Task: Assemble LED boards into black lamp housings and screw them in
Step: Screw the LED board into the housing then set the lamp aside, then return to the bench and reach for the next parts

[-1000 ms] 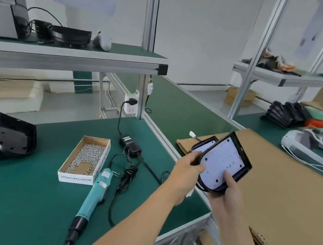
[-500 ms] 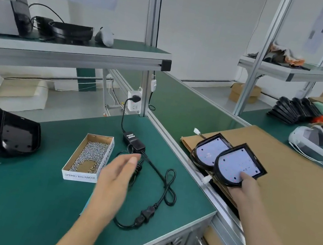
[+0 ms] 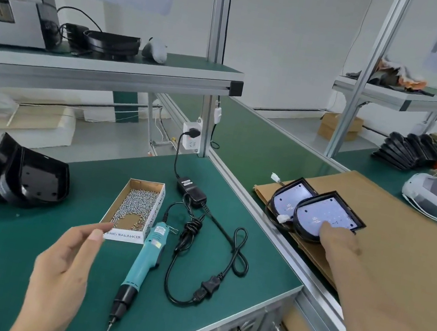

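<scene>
A stack of empty housings [image 3: 14, 176] lies at the left edge of the bench [image 3: 19, 261]. Right of it, mid-frame, sits the screw box [image 3: 135, 209], with the screwdriver [image 3: 144, 257] just beside and below it. A coiled cable [image 3: 208, 251] lies right of the screwdriver. On the cardboard sheet [image 3: 405, 256] at right rest two assembled housings [image 3: 328, 216], side by side and overlapping.

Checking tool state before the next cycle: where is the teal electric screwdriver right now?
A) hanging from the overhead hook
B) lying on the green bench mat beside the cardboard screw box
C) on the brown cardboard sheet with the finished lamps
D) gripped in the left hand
B: the teal electric screwdriver lies flat on the green bench mat just right of the cardboard screw box, while the left hand hovers open nearby, holding nothing.
</scene>
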The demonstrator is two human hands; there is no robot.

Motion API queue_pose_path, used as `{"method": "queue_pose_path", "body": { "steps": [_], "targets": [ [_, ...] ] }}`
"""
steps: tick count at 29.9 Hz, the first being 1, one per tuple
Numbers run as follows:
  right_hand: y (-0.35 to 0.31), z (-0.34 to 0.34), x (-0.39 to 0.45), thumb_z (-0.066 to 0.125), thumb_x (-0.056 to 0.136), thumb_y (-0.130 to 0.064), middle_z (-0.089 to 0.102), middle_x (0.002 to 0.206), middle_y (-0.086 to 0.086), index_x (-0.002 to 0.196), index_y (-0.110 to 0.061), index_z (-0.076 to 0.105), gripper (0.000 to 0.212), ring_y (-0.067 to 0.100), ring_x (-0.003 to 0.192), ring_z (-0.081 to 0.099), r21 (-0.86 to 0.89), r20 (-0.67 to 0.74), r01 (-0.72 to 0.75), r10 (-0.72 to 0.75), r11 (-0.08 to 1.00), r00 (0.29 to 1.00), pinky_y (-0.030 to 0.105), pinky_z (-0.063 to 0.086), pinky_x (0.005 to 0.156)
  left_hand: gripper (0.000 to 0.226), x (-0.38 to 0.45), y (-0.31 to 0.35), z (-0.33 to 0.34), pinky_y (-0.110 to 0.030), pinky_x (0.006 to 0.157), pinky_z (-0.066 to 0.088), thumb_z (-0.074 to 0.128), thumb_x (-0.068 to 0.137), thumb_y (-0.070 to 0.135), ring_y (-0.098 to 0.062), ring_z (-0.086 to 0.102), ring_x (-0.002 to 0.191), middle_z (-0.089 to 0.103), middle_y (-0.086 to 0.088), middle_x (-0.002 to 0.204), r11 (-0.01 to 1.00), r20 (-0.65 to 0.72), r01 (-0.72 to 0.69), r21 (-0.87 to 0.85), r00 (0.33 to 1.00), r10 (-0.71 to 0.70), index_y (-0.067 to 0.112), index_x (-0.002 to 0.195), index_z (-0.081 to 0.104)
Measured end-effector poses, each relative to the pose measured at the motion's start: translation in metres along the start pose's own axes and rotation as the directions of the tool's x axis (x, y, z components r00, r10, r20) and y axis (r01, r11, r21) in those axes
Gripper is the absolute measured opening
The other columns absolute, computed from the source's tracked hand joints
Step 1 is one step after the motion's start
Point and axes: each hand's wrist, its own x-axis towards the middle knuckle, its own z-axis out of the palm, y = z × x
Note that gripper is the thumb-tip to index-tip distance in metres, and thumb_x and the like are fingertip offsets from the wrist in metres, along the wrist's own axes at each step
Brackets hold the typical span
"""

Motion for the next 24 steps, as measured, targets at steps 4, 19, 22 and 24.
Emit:
{"method": "queue_pose_path", "body": {
  "steps": [4,19,22,24],
  "targets": [
    [0.01,-0.006,0.002,0.039,0.105,-0.048,0.051,0.15,0.026,0.145,0.004,0.05,0.066,0.041,0.137,0.047,-0.272,0.056,0.024,-0.009,0.962,0.998,0.044,0.036,0.116,0.047,0.008,-0.03,-0.049,-0.004,0.07,0.049,0.057,0.088,0.073,-0.015,0.068,0.083,0.075,0.017,0.113,0.996,-0.172,0.036,0.076,0.985,-0.022,0.039,0.117,0.074],
    [-0.079,0.06,-0.159,0.061,0.1,-0.022,0.055,0.117,0.007,0.132,-0.014,0.057,0.034,0.018,0.093,0.051,0.34,-0.286,0.694,-0.633,0.635,0.719,0.033,0.045,0.08,0.025,0.015,-0.089,-0.096,-0.03,0.065,0.045,0.061,0.101,0.028,-0.019,0.064,0.073,0.07,0.005,0.07,0.828,-0.283,0.312,0.465,0.939,-0.195,0.028,0.076,0.064],
    [-0.108,0.097,-0.227,0.063,0.101,-0.02,0.061,0.102,-0.006,0.119,-0.02,0.065,0.019,0.006,0.088,0.059,0.419,-0.167,0.78,-0.805,0.465,0.569,0.016,0.043,0.079,0.028,0.012,-0.088,-0.093,-0.026,0.06,0.044,0.062,0.1,0.027,-0.016,0.058,0.063,0.063,0.006,0.061,0.834,-0.28,0.295,0.467,0.944,-0.177,0.024,0.072,0.061],
    [-0.121,0.123,-0.269,0.065,0.101,-0.018,0.066,0.098,-0.013,0.11,-0.023,0.068,0.011,0.001,0.09,0.061,0.466,-0.071,0.796,-0.881,0.386,0.468,0.007,0.042,0.077,0.031,0.012,-0.087,-0.094,-0.025,0.054,0.04,0.061,0.099,0.027,-0.011,0.047,0.054,0.057,0.009,0.057,0.837,-0.27,0.291,0.463,0.946,-0.18,0.024,0.069,0.058]
  ]
}}
